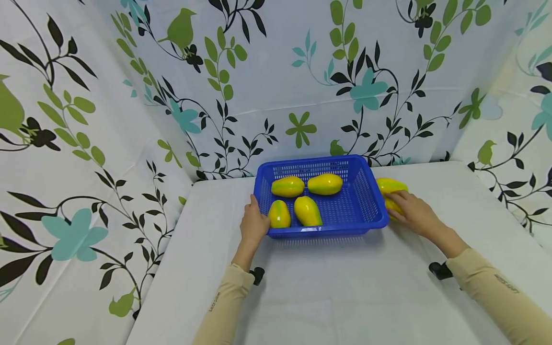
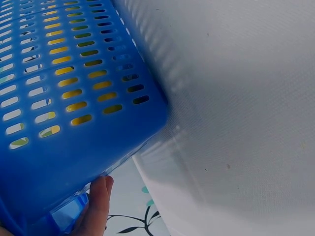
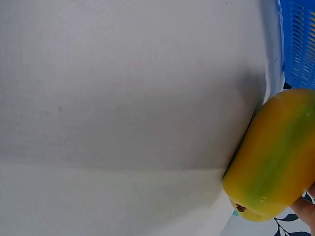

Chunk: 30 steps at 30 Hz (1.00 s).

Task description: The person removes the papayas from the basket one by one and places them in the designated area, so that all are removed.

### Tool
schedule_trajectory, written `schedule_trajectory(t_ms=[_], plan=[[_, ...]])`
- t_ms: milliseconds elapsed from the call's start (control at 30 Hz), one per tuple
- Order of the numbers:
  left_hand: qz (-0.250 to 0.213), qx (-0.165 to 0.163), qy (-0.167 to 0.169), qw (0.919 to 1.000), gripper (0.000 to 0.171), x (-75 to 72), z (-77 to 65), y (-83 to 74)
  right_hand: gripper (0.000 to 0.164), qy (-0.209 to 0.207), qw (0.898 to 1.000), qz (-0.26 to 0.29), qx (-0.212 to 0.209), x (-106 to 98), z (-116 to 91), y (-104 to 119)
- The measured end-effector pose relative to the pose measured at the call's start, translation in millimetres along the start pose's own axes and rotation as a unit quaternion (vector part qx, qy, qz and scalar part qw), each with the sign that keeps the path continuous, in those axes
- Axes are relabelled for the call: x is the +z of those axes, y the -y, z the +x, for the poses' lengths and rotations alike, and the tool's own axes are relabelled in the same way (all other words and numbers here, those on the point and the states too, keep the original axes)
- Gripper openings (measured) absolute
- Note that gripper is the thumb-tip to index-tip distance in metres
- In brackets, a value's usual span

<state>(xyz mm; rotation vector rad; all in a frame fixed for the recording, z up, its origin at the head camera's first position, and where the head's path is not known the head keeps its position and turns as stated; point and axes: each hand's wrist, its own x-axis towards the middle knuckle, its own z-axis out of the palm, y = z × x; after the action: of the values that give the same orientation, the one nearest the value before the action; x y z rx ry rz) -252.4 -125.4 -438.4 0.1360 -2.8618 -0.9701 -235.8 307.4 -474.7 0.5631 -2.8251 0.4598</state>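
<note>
Along the left side of a blue plastic basket [image 1: 327,232], my left hand [image 1: 253,223] grips the rim at the near corner. In the left wrist view its fingertips press the edge of the slotted basket wall [image 2: 74,147]. Several yellow papayas with green streaks, such as this papaya [image 1: 325,184], lie inside the basket, mostly in its left and middle part. Just outside the right wall, my right hand [image 1: 411,211] holds a papaya [image 3: 273,157] on the table, its fingers curled over it. Another papaya [image 1: 391,185] lies just behind that one, partly covered by the hand.
The basket stands near the back of a white-covered table [image 1: 310,292]. Behind and beside the table hangs a white curtain [image 1: 258,110] printed with leaves, birds and flowers. Black straps [image 1: 440,270] sit at both wrists.
</note>
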Motion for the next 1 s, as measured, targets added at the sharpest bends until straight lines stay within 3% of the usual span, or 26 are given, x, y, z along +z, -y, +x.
schedule_trajectory(t_ms=[267,533,800,1000], plan=[[-0.002,0.004,0.001,1.0000,0.073,0.5,0.5,0.6,0.048,0.018,1.000,0.001,0.025,-9.8,4.7,0.6],[0.000,0.004,0.000,1.0000,0.073,0.8,0.1,0.1,0.050,0.018,0.999,-0.013,0.047,-34.6,21.8,6.7],[0.002,-0.002,0.006,1.0000,0.074,-0.9,-0.9,-0.3,0.047,-0.008,0.997,0.066,0.047,-54.7,43.4,34.8],[-0.002,-0.002,0.008,1.0000,0.074,-1.3,-1.0,-1.2,0.049,-0.001,0.996,0.082,0.032,-60.4,57.8,52.1]])
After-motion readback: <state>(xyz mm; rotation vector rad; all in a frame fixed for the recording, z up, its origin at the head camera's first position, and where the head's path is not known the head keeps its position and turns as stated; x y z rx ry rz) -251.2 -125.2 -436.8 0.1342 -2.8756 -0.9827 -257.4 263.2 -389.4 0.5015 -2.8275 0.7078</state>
